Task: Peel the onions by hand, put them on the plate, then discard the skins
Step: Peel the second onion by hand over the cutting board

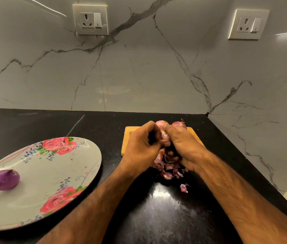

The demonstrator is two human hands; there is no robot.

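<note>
Plate (51, 173), near left of the bench (156, 217): carrying one peeled onion (4, 179), purple and glossy.
Skins (169, 169), towards the right edge: lying in a loose heap under the hands, with one flake (184, 188) apart and nearer.
Left hand (142, 145) and right hand (183, 145): both curling tightly round one held onion (164, 135), mostly hidden, over the board (126, 138).
Unpeeled onions (178, 124), two: sitting at the board's far edge, towards the bench's far right corner.
Handling, judged: the onion is light and firm, and likely slippery once bare. The skin is dry and brittle, tearing in flakes. Pinching loose skin at the neck looks best.
</note>
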